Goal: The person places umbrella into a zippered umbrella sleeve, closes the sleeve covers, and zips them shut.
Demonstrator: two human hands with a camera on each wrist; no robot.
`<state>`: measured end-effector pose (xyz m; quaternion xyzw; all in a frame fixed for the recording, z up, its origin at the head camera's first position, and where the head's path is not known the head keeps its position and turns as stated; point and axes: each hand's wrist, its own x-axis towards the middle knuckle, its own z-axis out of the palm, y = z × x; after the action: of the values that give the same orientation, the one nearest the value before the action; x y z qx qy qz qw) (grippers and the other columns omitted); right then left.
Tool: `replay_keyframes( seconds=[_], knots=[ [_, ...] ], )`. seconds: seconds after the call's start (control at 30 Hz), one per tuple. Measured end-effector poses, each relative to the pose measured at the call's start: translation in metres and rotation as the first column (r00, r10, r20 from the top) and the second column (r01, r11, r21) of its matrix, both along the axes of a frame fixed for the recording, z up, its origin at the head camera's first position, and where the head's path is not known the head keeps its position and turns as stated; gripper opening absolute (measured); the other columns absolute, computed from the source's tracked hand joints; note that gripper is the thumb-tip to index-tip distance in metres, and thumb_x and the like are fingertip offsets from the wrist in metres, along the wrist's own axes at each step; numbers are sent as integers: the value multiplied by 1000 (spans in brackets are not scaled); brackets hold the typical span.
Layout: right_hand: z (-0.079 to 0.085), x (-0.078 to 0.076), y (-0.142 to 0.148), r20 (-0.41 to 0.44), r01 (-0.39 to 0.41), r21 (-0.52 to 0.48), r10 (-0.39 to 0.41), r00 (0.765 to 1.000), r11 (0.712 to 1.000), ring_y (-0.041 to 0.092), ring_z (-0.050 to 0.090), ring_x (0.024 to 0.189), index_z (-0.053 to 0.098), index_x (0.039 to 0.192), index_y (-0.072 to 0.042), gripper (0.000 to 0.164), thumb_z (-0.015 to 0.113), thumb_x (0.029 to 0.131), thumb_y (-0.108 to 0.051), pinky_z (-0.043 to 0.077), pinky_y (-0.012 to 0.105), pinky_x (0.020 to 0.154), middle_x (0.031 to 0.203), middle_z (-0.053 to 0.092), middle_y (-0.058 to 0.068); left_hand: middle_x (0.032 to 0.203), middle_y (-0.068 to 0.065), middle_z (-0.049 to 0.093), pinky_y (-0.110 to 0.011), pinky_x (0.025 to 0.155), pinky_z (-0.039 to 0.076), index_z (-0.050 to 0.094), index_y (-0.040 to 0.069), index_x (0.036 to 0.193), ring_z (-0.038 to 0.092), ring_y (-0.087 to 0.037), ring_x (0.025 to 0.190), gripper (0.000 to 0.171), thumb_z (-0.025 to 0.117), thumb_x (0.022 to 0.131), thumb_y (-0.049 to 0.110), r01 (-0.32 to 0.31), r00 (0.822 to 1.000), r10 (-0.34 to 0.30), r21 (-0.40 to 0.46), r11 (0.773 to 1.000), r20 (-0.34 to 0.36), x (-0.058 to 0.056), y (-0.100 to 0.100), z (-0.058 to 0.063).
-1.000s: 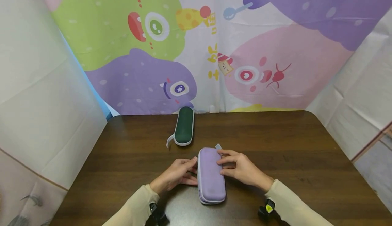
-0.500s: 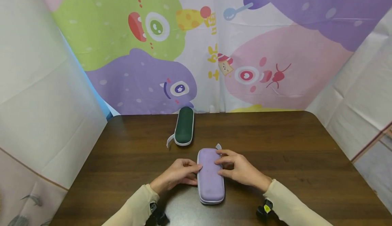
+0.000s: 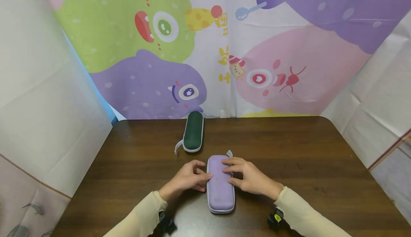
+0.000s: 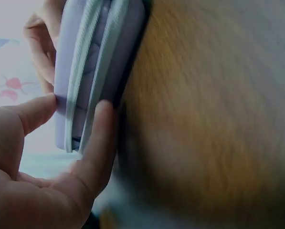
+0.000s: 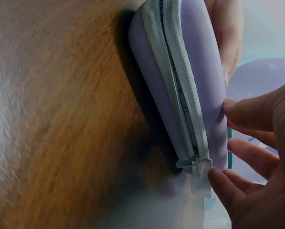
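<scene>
A purple zip case (image 3: pixel 221 190) lies lengthwise on the brown table, lid down. Its pale zip tapes (image 4: pixel 82 71) stand apart along the left side, with lavender lining showing between them. My left hand (image 3: pixel 187 176) grips the left edge, thumb on the lid and a finger low at the side. My right hand (image 3: pixel 252 176) rests its fingertips on the lid's right part, near the far end. Seen from the right wrist, the zip slider (image 5: pixel 195 161) sits at the far end beside a pale fabric tab (image 5: pixel 202 179), one fingertip right at the tab.
Farther back, left of the purple case, lies a slim dark green zip case (image 3: pixel 194 132) with a white edge and a pale tab. A cartoon-printed cloth (image 3: pixel 221 101) hangs behind the table (image 3: pixel 305 158); pale cloth walls (image 3: pixel 48 69) flank it.
My left thumb has come onto the lid's edge, and the left index finger has lifted slightly. The right fingers have slid left, farther over the lid. The green case stays put.
</scene>
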<state>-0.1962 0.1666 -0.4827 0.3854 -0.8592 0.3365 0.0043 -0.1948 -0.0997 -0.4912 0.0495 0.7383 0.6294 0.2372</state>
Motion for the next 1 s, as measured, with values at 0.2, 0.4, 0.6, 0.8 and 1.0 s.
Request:
replay_keyframes(
  seconds=[0.2, 0.4, 0.6, 0.8, 1.0],
  knots=[
    [3, -2, 0, 16, -28, 32, 28, 999, 999, 38, 53, 138, 75, 122, -3, 31, 76, 91, -8, 47, 56, 108, 145, 61, 14, 122, -15, 65, -37, 76, 61, 62, 4, 130, 72, -26, 94, 53, 84, 86, 24, -26, 854, -157, -342, 939, -497, -6, -2, 4],
    [5, -6, 2, 59, -50, 56, 47, 997, 997, 36, 51, 141, 75, 123, -7, 31, 77, 93, -12, 47, 55, 109, 148, 59, 11, 130, -9, 64, -42, 102, 53, 69, 10, 122, 62, -24, 123, 40, 84, 86, 21, 0, 556, -390, -470, 883, -734, -12, -1, 10],
    [8, -9, 4, 108, -50, 64, 43, 993, 997, 34, 50, 143, 75, 124, -8, 33, 77, 92, -15, 44, 54, 112, 150, 58, 7, 128, -6, 67, -37, 109, 49, 72, 11, 117, 60, -21, 126, 34, 84, 88, 24, 106, 343, -516, -514, 851, -785, -15, -1, 12],
    [6, -10, 6, 96, -38, 43, 34, 995, 998, 35, 53, 140, 73, 127, -5, 38, 79, 91, -18, 46, 54, 111, 146, 61, 9, 134, -6, 65, -42, 120, 38, 73, 14, 125, 55, -27, 136, 48, 82, 87, 42, 180, 292, -605, -578, 796, -741, -12, 2, 12],
    [0, -9, 9, 166, 71, -34, -65, 984, 997, 37, 59, 128, 50, 148, 0, 71, 83, 89, -22, 56, 44, 98, 146, 55, 20, 138, -4, 61, -39, 121, 37, 73, 20, 128, 49, -31, 143, 53, 80, 86, 53, 147, 286, -676, -666, 731, -679, -11, 2, 12]
  ],
)
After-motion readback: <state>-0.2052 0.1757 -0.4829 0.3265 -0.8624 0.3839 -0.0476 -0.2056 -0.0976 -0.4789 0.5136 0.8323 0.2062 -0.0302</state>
